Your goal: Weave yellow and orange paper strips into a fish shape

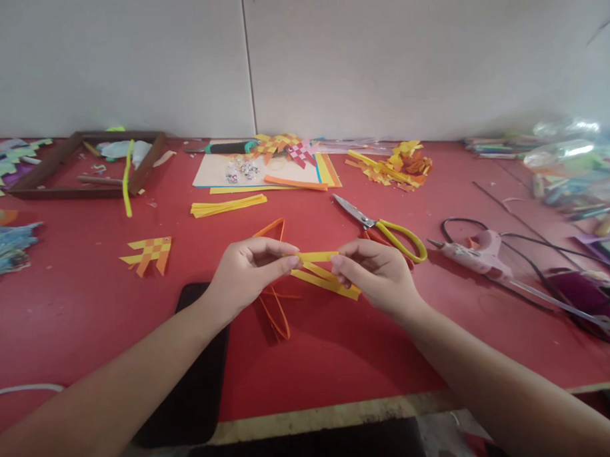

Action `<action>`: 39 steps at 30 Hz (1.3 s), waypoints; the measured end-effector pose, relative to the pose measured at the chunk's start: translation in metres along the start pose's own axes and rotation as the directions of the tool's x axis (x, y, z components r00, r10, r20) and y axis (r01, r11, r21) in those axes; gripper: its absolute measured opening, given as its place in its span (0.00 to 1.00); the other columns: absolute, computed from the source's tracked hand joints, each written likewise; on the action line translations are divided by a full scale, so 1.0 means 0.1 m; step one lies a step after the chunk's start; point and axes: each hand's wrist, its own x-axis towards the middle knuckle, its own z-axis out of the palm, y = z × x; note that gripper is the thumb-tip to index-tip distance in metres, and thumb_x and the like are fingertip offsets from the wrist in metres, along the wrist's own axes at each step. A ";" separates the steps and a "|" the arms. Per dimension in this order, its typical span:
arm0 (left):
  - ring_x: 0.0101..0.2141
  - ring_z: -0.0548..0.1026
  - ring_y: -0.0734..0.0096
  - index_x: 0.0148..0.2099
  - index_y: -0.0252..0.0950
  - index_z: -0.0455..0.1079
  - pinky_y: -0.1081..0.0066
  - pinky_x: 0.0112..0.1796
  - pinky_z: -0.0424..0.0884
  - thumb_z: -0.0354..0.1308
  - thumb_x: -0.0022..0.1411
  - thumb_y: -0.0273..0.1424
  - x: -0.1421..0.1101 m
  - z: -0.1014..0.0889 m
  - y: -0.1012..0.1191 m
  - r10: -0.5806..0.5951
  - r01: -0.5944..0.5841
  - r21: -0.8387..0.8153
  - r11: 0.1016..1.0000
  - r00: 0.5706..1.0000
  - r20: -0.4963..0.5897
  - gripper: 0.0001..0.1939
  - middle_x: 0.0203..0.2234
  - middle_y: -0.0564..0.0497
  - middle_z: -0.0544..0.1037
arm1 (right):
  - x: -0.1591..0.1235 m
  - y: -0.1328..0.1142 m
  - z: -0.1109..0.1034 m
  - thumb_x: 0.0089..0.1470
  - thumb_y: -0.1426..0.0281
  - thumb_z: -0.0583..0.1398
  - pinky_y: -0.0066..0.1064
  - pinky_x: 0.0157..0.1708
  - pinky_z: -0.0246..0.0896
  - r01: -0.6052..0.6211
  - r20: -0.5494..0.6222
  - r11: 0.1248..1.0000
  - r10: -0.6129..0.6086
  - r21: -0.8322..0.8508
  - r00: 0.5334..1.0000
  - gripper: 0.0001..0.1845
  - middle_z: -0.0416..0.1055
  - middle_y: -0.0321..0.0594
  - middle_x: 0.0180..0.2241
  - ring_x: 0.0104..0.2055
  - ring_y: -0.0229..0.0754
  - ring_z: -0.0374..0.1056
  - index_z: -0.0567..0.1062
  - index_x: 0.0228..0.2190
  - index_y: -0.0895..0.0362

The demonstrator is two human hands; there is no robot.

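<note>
Between my two hands a yellow paper strip is stretched level above the red table. My left hand pinches its left end, and my right hand pinches the right end. More yellow strips show just below it; whether they lie on the table or hang from my fingers I cannot tell. Beside and under my left hand are folded orange strips, partly hidden by it. A woven yellow and orange paper fish lies to the left. Scissors with yellow and orange handles rest beyond my right hand.
A black phone lies under my left forearm. Bundled yellow strips and stacked paper sheets are farther back. At right sits a pink glue gun with its cord. A brown frame and paper scraps lie near the wall.
</note>
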 end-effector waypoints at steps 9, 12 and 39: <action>0.34 0.82 0.64 0.34 0.36 0.77 0.66 0.39 0.79 0.72 0.50 0.36 0.01 0.00 0.00 -0.048 0.051 -0.044 0.998 0.997 0.065 0.12 0.30 0.49 0.83 | 0.01 0.07 -0.01 0.51 0.61 0.66 0.28 0.22 0.62 -0.019 0.000 0.995 0.019 0.095 1.000 0.13 0.70 0.35 0.21 0.21 0.34 0.64 0.74 0.25 0.56; 0.33 0.81 0.66 0.35 0.36 0.76 0.67 0.40 0.78 0.71 0.51 0.36 0.01 0.00 -0.01 -0.040 0.045 -0.055 0.997 0.996 0.084 0.11 0.30 0.50 0.82 | 0.01 0.11 -0.01 0.50 0.62 0.67 0.28 0.22 0.62 -0.005 0.005 0.987 0.004 0.158 1.000 0.12 0.69 0.34 0.20 0.21 0.34 0.63 0.73 0.25 0.56; 0.38 0.77 0.63 0.43 0.39 0.74 0.66 0.41 0.69 0.55 0.65 0.33 -0.02 -0.02 0.00 0.300 -0.354 0.688 0.634 0.932 0.203 0.08 0.37 0.49 0.82 | 0.06 0.22 -0.05 0.57 0.73 0.61 0.37 0.41 0.60 0.331 0.284 0.619 -0.177 -0.712 0.942 0.01 0.73 0.43 0.33 0.37 0.45 0.65 0.74 0.32 0.57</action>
